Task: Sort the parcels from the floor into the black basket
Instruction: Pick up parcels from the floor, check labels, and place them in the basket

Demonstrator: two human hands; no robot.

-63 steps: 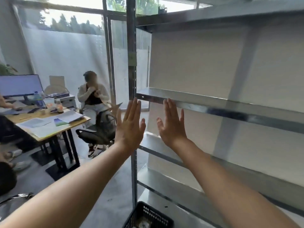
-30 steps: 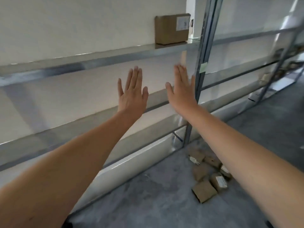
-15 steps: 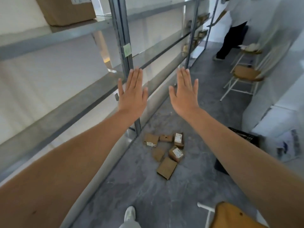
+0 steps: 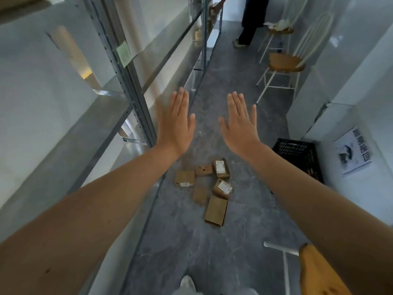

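The metal shelving (image 4: 136,99) is running along outside the left hand (image 4: 175,126). The black basket (image 4: 297,153) is standing on the floor below and outward of the right hand (image 4: 239,126), so that hand is probably the nearer to it. The parcels (image 4: 212,188) are lying clustered on the floor, well below both hands and about midway between them. The largest parcel (image 4: 215,210) is pointing its long axis roughly away from the person. Both hands are reaching forward flat, fingers straight, holding nothing. White labels (image 4: 220,167) are showing on three parcels, too small to read. The poster (image 4: 353,155) beyond the basket is carrying sideways characters I cannot read.
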